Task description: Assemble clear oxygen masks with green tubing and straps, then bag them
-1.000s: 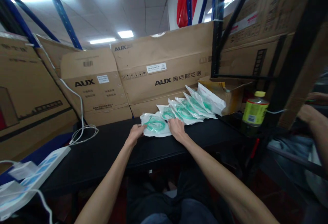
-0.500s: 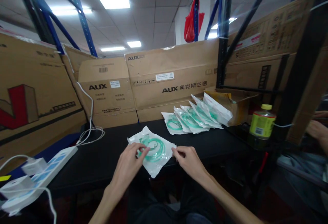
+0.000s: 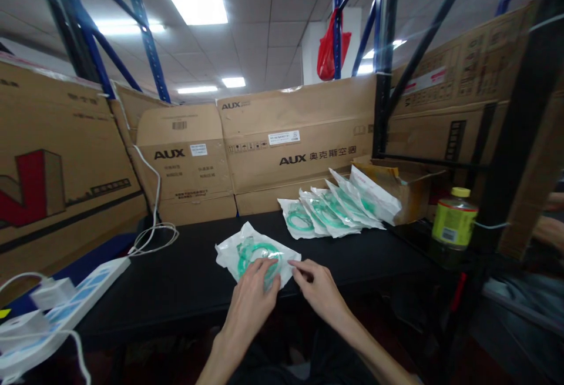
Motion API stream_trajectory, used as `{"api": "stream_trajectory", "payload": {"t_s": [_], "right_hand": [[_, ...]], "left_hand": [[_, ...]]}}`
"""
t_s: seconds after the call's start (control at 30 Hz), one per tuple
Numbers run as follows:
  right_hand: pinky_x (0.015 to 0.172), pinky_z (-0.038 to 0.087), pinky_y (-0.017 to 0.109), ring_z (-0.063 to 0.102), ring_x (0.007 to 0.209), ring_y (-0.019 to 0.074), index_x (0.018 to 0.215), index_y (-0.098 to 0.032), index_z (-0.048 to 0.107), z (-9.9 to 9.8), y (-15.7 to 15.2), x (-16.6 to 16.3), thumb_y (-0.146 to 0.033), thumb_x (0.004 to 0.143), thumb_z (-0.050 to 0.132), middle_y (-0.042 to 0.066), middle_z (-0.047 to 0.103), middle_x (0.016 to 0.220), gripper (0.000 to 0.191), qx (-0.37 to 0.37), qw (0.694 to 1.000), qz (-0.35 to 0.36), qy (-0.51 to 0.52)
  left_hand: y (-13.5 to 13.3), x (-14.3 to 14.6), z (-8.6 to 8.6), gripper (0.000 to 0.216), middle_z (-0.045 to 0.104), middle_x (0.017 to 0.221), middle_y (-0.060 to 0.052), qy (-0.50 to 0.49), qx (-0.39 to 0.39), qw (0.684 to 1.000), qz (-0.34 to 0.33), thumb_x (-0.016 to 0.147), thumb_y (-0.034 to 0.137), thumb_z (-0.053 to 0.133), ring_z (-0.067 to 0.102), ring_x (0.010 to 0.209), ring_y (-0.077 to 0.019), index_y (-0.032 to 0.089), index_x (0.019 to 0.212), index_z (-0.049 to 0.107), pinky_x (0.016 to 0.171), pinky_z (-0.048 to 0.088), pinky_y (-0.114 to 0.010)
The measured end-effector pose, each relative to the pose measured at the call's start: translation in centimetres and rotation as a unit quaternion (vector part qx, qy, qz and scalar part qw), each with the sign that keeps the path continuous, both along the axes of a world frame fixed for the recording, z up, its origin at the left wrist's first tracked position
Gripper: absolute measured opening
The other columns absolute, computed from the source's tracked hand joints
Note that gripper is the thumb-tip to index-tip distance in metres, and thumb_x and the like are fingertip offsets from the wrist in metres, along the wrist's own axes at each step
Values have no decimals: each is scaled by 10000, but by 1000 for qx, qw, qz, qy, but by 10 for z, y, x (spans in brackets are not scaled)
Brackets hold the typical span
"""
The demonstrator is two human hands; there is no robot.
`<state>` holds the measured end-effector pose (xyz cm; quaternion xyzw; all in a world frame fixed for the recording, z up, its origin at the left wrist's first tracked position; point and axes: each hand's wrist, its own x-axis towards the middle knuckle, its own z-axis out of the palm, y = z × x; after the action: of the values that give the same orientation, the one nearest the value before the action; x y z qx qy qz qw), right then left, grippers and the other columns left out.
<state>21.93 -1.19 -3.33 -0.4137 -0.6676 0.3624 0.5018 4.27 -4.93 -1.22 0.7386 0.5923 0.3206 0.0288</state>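
Note:
A clear-fronted white pouch [image 3: 287, 251] with coiled green tubing [image 3: 245, 258] inside lies on the black table in front of me. My left hand [image 3: 255, 291] rests over the pouch's lower middle, its thumb apart from the bent fingers, and covers part of the tubing. At the pouch's right corner, the thumb and forefinger of my right hand [image 3: 321, 290] pinch the edge. Behind and to the right, several similar pouches [image 3: 328, 211] lean in an overlapping row.
A white power strip [image 3: 88, 294] with plugs and a loose white cable [image 3: 154, 235] lie on the left. Cardboard boxes [image 3: 299, 114] wall the back. On the right stand a yellow-labelled bottle [image 3: 456, 220], an opened carton [image 3: 416, 191] and a black rack post [image 3: 506, 138]. Another person's arm [image 3: 549, 229] shows at far right.
My left hand has slid right and toward me across the pouch, from its left side to its lower middle. My right hand stays at the right corner, slightly further left.

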Motion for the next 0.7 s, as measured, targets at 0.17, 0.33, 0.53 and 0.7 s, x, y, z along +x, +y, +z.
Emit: {"api": "stream_trajectory", "payload": {"t_s": [0.17,0.33,0.53,0.7], "right_hand": [[919,547,376,716,966,272,870,-146,802,7,-3,-7,-415,845,633,123,757,938,319,-56,994,55,80],[1087,489,333,732,1033,227,855,-131,725,6,-8,-9,-117,699,769,98,765,910,162,-333,839,148,404],[1028,548,427,743,1026,294,740,-123,594,12,1,-14,-27,746,628,188,738,999,102,-425,770,192,434],[989,580,450,699,1140,346,972,-77,555,11,9,-20,8,792,555,253,669,1174,199,-443,759,163,449]], "left_hand": [[1,2,5,209,682,1033,-51,-9,31,997,63,996,292,441,694,861,-212,250,987,645,765,527,-320],[-1,8,5,182,661,1005,-34,-20,68,995,70,999,289,442,673,797,-187,251,971,618,718,498,-301],[-6,4,8,252,685,952,-15,-62,31,997,22,1000,382,469,669,831,-190,258,887,658,744,503,-299],[23,-51,19,445,700,1188,-81,-57,66,992,96,1024,524,348,635,1158,-260,231,1094,675,1040,454,-401]]}}
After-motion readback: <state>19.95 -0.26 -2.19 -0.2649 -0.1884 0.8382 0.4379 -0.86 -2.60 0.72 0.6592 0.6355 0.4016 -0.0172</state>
